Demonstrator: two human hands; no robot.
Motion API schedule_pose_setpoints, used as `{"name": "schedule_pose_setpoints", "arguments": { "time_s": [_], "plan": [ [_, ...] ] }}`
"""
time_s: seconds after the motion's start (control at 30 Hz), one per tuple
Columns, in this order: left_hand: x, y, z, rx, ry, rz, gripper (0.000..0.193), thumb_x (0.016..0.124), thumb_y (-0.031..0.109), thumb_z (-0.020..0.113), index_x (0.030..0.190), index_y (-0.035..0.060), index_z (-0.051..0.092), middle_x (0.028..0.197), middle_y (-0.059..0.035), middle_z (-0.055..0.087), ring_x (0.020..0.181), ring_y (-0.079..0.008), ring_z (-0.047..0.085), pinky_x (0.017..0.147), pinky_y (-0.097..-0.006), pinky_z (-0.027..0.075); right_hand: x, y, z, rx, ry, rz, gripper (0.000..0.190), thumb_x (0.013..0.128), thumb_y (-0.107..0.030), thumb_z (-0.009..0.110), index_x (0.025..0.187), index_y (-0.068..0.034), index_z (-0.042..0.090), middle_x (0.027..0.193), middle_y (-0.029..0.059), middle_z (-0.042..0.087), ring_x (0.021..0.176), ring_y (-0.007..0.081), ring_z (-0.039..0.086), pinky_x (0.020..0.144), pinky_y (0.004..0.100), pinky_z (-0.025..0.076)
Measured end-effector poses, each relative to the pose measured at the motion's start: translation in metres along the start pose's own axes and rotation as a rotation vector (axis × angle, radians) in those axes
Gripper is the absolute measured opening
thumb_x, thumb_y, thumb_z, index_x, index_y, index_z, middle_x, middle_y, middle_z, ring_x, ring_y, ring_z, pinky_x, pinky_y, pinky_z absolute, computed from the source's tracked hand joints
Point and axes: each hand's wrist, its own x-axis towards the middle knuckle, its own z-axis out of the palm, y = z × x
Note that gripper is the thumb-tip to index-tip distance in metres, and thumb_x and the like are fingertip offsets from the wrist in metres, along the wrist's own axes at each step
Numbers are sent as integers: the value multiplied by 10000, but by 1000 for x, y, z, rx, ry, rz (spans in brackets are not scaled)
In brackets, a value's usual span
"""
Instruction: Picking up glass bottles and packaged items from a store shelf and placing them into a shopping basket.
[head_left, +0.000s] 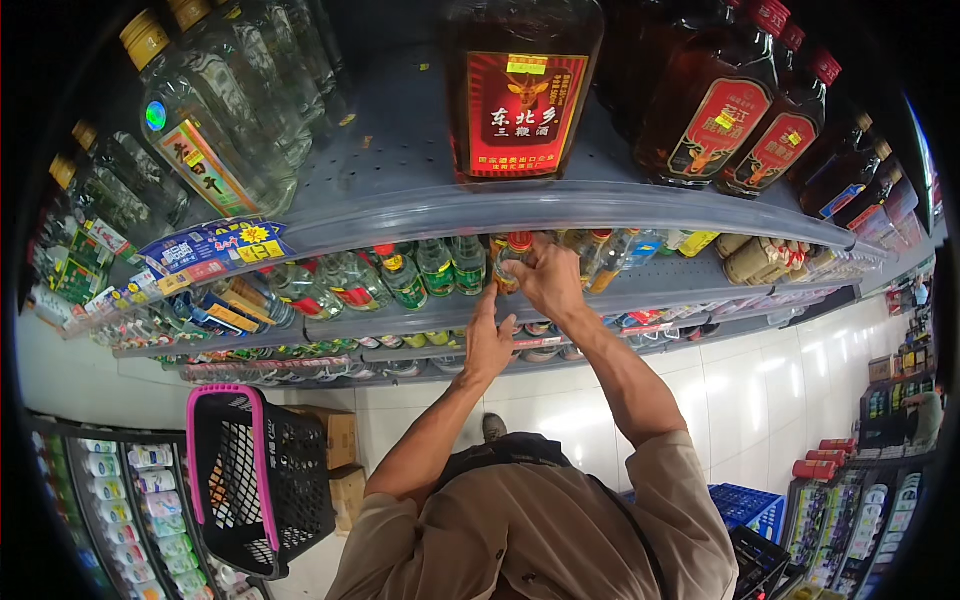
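Observation:
My right hand (553, 279) reaches onto the second shelf, its thumb and fingers closed around the upper part of a small glass bottle with a red cap (519, 241). Below it, my left hand (490, 343) points upward with its fingertips at the lower left side of that bottle and its thumb held apart; whether it bears any weight is hard to tell. Left of the hands stand green-labelled clear glass bottles (469, 266). To the right are more glass bottles, one with a blue label (646, 247).
An upper shelf with a clear plastic front strip (390, 214) juts out above my hands, bearing a large red-labelled liquor bottle (525, 112). A black shopping basket with a pink handle (259, 465) is at lower left near cardboard boxes (337, 439). Blue plastic crates (750, 506) stand at lower right.

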Motion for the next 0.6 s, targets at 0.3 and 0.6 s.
{"name": "schedule_pose_setpoints", "arguments": {
  "time_s": [0.3,0.6],
  "plan": [
    [0,-8,-2,34,-70,-44,622,897,22,583,1468,63,340,1426,-227,459,1215,-403,548,1006,-433,458,0,10,7,-35,-16,39,386,745,-233,807,974,20,625,633,179,633,630,386,638,579,427,480],
    [1,-11,-5,-11,-116,-62,609,904,42,584,1457,10,329,1433,-266,425,1282,-415,469,1020,-421,441,7,15,14,-71,31,-48,384,751,-219,799,957,46,613,792,259,646,726,432,632,641,468,484]
  ]
}}
